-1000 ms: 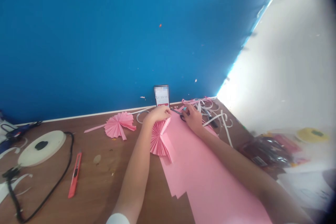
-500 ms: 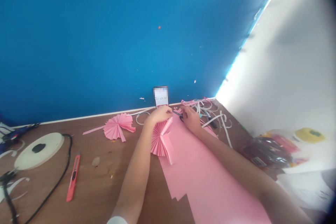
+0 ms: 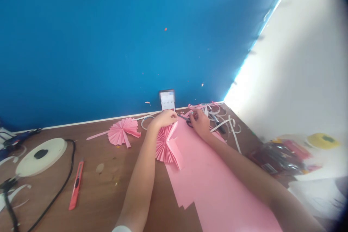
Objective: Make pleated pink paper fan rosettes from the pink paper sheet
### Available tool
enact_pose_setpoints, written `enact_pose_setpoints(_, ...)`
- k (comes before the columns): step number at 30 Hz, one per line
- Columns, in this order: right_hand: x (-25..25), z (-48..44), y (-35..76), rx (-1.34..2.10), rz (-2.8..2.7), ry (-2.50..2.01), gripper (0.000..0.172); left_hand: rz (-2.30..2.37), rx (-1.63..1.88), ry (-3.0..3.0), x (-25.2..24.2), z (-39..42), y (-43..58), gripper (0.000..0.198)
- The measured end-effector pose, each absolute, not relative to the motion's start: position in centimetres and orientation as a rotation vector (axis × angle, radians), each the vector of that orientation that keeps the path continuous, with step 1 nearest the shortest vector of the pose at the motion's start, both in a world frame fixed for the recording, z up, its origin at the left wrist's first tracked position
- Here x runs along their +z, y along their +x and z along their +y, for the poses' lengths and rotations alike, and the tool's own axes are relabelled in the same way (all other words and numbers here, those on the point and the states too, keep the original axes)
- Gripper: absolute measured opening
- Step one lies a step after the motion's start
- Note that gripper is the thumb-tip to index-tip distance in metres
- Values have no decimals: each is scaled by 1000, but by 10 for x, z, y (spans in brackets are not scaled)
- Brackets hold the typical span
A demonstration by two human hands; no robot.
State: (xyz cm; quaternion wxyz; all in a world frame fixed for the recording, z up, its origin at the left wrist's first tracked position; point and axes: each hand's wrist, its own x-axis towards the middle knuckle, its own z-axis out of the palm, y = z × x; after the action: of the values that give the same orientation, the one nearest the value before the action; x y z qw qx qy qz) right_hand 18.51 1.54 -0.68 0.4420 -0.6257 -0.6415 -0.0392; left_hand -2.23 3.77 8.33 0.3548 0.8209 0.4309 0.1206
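Observation:
My left hand [image 3: 166, 118] is closed in a pinch just above a pink pleated paper fan [image 3: 165, 145]; whatever its fingertips hold is hidden. To its right, my right hand [image 3: 200, 122] is also closed, its fingers bent together at the far end of a large pink paper sheet [image 3: 206, 174]. Something small and pale shows at those fingertips, too small to name. Dark-handled scissors [image 3: 189, 123] lie on the sheet between my hands, beside the right fingers. The pleated fan is partly opened, one flat panel resting on the sheet's left edge.
Another pink fan [image 3: 123, 132] lies at left. A phone [image 3: 167, 100] showing a timer leans on the blue wall. Paper strips [image 3: 231, 130] tangle at the back right. A red cutter [image 3: 76, 185], a round white disc [image 3: 40, 156] and a black cable [image 3: 65, 181] occupy the left.
My right hand has shifted slightly right, off the scissors, uncovering more of their handles. My left hand stays almost where it was above the fan.

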Motion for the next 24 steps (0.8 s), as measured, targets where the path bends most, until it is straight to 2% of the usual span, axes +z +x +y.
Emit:
enact_pose_setpoints(8,-1,10,183,-68,-1633,-1548,31,1098,296,2114,81,40,-24,25)
enact_pose_setpoints(14,1,10,184,3,-1699,-1374,37,1087,280,2149,81,41,-28,26)
enact_pose_setpoints(24,-8,16,188,46,-1660,-1428,23,1051,212,2150,78,41,-26,27)
